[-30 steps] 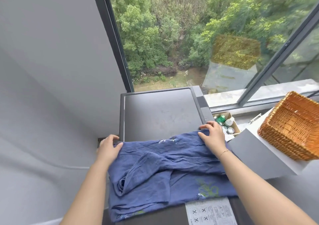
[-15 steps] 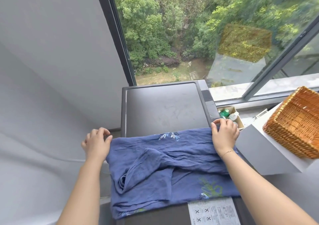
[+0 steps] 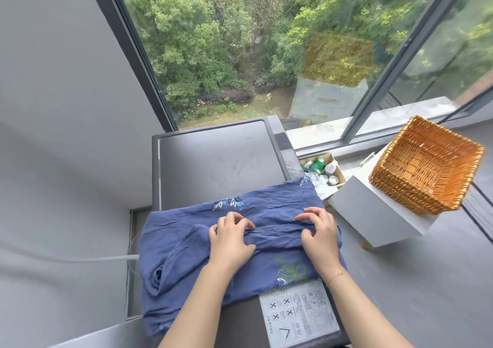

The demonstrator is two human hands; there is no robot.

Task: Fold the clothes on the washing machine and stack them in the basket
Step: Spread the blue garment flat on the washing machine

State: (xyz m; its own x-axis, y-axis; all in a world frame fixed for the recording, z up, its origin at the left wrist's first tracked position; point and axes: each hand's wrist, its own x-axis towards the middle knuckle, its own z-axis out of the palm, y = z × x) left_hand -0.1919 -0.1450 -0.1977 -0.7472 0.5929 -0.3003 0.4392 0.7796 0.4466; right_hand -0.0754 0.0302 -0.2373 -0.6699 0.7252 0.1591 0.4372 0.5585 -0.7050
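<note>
A blue garment [image 3: 186,230] with embroidered flowers lies spread and creased across the near half of the dark washing machine top [image 3: 213,166]. My left hand [image 3: 229,241] and my right hand [image 3: 320,237] sit side by side on its middle. The curled fingers and thumb of each hand pinch a raised fold of the cloth. A folded sleeve lies at the garment's left. The orange wicker basket [image 3: 416,187] stands to the right on a white box, and nothing shows inside it.
The white box [image 3: 373,214] under the basket sits on a grey ledge to the right of the machine. A small carton of bottles [image 3: 324,170] stands between the machine and the window. A grey wall runs along the left, with a white hose [image 3: 80,259] low against it.
Both hands left the garment's far left and right corners and came inward to its middle, where they now pinch a fold. The far edge lies flatter across the lid.
</note>
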